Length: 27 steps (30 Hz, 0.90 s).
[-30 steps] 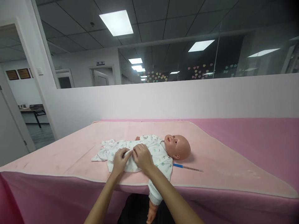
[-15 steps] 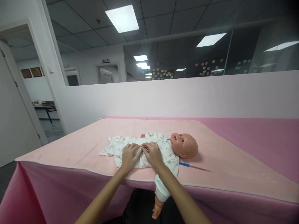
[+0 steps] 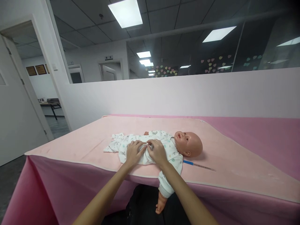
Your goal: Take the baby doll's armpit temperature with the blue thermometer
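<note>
A baby doll (image 3: 188, 144) lies on its back with its head to the right, dressed in a white printed baby outfit (image 3: 172, 150). My left hand (image 3: 134, 152) rests over the doll's belly, its thumb and fingers pinching the outfit's front. Close beside it, my right hand (image 3: 157, 151) pinches the cloth there too, the fingertips of both hands nearly meeting. A thin white strip shows between them; whether it is a tie or a fold I cannot tell. One doll arm (image 3: 161, 202) hangs over the table's front edge.
A thin stick with a blue end (image 3: 188, 162), perhaps a thermometer, lies beside the doll's head. A peach mat (image 3: 234, 168) covers the table over a pink cloth (image 3: 93, 184). Behind stands a white half wall (image 3: 187, 97) with glass above.
The camera view has shifted slightly, so the scene sits a little to the right and higher. Both hands stay at the outfit's front, with more of the white strip showing between the fingertips.
</note>
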Available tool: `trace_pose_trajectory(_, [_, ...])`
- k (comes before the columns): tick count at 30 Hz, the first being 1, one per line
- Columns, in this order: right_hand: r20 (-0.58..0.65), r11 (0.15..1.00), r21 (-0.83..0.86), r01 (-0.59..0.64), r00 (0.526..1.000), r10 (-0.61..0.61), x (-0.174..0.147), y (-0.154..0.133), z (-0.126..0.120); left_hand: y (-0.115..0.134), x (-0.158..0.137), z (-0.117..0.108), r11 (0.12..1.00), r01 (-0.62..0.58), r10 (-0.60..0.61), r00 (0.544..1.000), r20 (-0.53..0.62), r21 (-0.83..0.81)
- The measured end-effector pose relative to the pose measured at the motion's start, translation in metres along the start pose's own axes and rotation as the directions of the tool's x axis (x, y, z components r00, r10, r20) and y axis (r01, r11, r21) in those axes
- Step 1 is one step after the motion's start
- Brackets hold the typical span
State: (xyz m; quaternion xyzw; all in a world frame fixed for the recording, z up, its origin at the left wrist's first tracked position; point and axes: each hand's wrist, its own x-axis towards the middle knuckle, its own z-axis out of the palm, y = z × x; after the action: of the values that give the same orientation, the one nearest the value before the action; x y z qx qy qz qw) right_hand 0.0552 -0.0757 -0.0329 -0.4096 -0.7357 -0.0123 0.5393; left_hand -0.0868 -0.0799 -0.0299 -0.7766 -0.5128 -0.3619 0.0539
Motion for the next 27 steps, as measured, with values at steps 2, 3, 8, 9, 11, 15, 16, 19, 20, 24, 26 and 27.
trace_pose_trajectory(2, [-0.002, 1.000, 0.005, 0.001, 1.000, -0.001, 0.0000, -0.0006, -0.0006, -0.0007, -0.0002, -0.0002, 1.000, -0.002, 0.002, 1.000, 0.003, -0.012])
trace_pose_trajectory(3, [-0.003, 1.000, 0.009, 0.003, 1.000, -0.003, 0.0001, -0.0006, -0.0009, -0.0011, -0.0003, -0.0003, 1.000, -0.003, 0.003, 1.000, 0.003, -0.017])
trace_pose_trajectory(8, [-0.011, 0.998, 0.043, 0.034, 0.999, -0.034, 0.0008, -0.0006, -0.0025, -0.0022, -0.0003, -0.0004, 0.999, 0.002, -0.002, 1.000, -0.012, -0.039])
trace_pose_trajectory(9, [-0.015, 0.998, 0.048, 0.041, 0.999, -0.041, 0.0009, -0.0009, -0.0030, -0.0023, -0.0003, -0.0003, 0.999, 0.003, -0.004, 1.000, -0.017, -0.044])
trace_pose_trajectory(11, [-0.019, 0.998, 0.051, 0.048, 0.999, -0.047, 0.0012, -0.0019, -0.0040, -0.0022, -0.0002, 0.0001, 0.999, 0.004, -0.006, 1.000, -0.027, -0.049])
trace_pose_trajectory(15, [-0.004, 0.999, 0.022, 0.044, 0.999, -0.044, 0.0018, -0.0027, -0.0037, -0.0016, 0.0002, 0.0007, 0.999, 0.008, -0.010, 0.999, -0.040, -0.053])
trace_pose_trajectory(16, [0.001, 0.999, 0.014, 0.042, 0.999, -0.042, 0.0019, -0.0023, -0.0031, -0.0014, 0.0003, 0.0008, 0.998, 0.011, -0.013, 0.999, -0.042, -0.054])
trace_pose_trajectory(19, [0.007, 0.999, 0.003, 0.041, 0.999, -0.041, 0.0018, -0.0007, -0.0008, -0.0008, 0.0006, 0.0008, 0.998, 0.018, -0.021, 0.999, -0.035, -0.061])
trace_pose_trajectory(20, [0.007, 0.999, 0.004, 0.042, 0.999, -0.042, 0.0017, -0.0004, -0.0004, -0.0007, 0.0006, 0.0007, 0.998, 0.020, -0.022, 0.999, -0.033, -0.064])
trace_pose_trajectory(24, [0.005, 0.998, 0.024, 0.052, 0.999, -0.052, 0.0012, -0.0017, -0.0020, -0.0009, 0.0007, 0.0007, 0.997, 0.024, -0.027, 0.999, -0.035, -0.078])
trace_pose_trajectory(26, [-0.008, 0.998, 0.030, 0.050, 0.999, -0.050, 0.0012, -0.0029, -0.0038, -0.0015, 0.0008, 0.0005, 0.995, 0.028, -0.031, 0.999, -0.033, -0.092])
trace_pose_trajectory(27, [-0.018, 0.999, 0.027, 0.045, 0.999, -0.044, 0.0013, -0.0033, -0.0045, -0.0018, 0.0008, 0.0002, 0.994, 0.031, -0.034, 0.999, -0.032, -0.102])
